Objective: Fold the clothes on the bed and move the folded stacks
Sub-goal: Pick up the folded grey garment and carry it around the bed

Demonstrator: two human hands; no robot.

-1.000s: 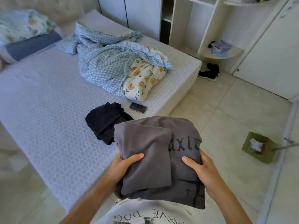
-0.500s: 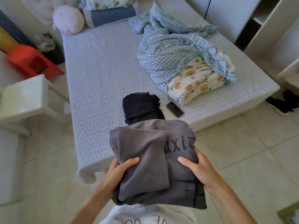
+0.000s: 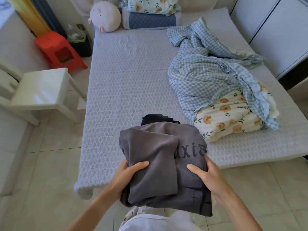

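Note:
I hold a folded grey stack of clothes (image 3: 160, 164) with black lettering in front of my chest, above the foot of the bed (image 3: 126, 84). My left hand (image 3: 128, 170) grips its left edge, thumb on top. My right hand (image 3: 206, 174) grips its right edge the same way. A folded black garment (image 3: 156, 117) lies on the bed just beyond the stack, mostly hidden by it. The phone seen earlier is hidden behind the stack.
A crumpled blue checked quilt (image 3: 208, 72) with a floral lining (image 3: 226, 117) covers the bed's right side. Pillows (image 3: 150, 20) and a round plush toy (image 3: 105, 16) sit at the head. A white chair (image 3: 40, 90), red stool (image 3: 56, 49) and bin (image 3: 80, 40) stand left. Wardrobe doors (image 3: 280, 30) are right.
My view has swung left, from the bed's right corner to facing its foot. The grey stack stays in both hands and now covers the phone and most of the black garment.

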